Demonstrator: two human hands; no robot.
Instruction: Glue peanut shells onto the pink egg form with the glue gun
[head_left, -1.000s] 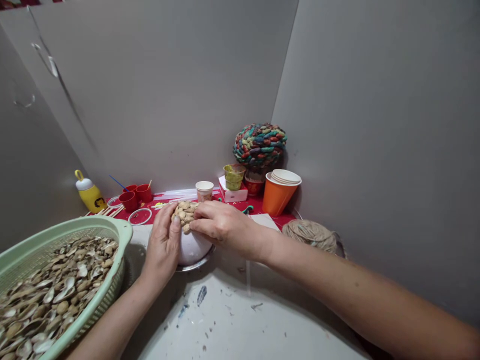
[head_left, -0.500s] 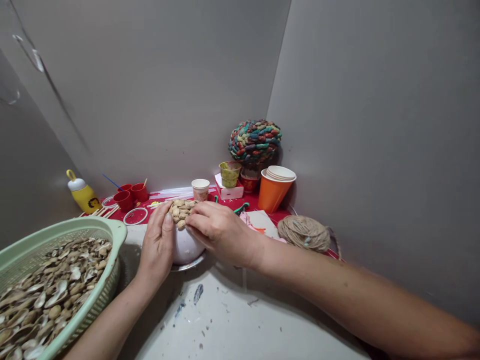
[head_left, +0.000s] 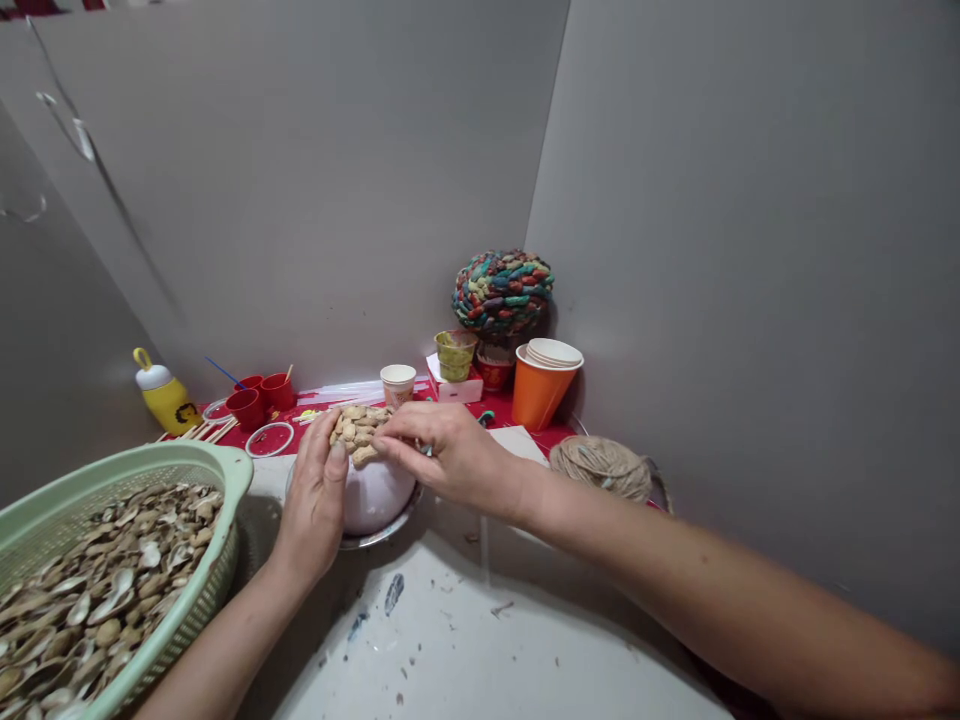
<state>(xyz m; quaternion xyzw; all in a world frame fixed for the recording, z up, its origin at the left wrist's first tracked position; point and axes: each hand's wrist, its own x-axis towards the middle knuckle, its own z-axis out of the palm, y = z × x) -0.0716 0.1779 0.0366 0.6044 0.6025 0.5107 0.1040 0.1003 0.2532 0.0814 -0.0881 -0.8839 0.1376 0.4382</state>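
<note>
A smooth, pale rounded form (head_left: 375, 497) sits in a shallow metal dish (head_left: 386, 537) on the white table. Tan peanut shells (head_left: 355, 426) cover its top. My left hand (head_left: 316, 500) is cupped around the left side of the form, thumb towards me and fingers along the shells. On the right, my right hand (head_left: 442, 450) has thumb and index finger pinched at a peanut shell on the lower edge of the covered patch. Its fingers partly hide that shell. At the left stands a green basket (head_left: 236, 468) full of loose peanut shells (head_left: 112, 600).
Behind the dish are a paper cup (head_left: 398, 384), red cups (head_left: 246, 408) and a yellow bottle (head_left: 169, 402). Farther right stand an orange cup (head_left: 541, 393), a twine coil (head_left: 604, 468) and a multicoloured ball (head_left: 504, 292). Grey walls (head_left: 337, 200) enclose the back and right.
My right hand has shifted slightly, and its thumb and index finger now show more clearly in a pinch. My left hand stays against the form. The whole view has shifted a little.
</note>
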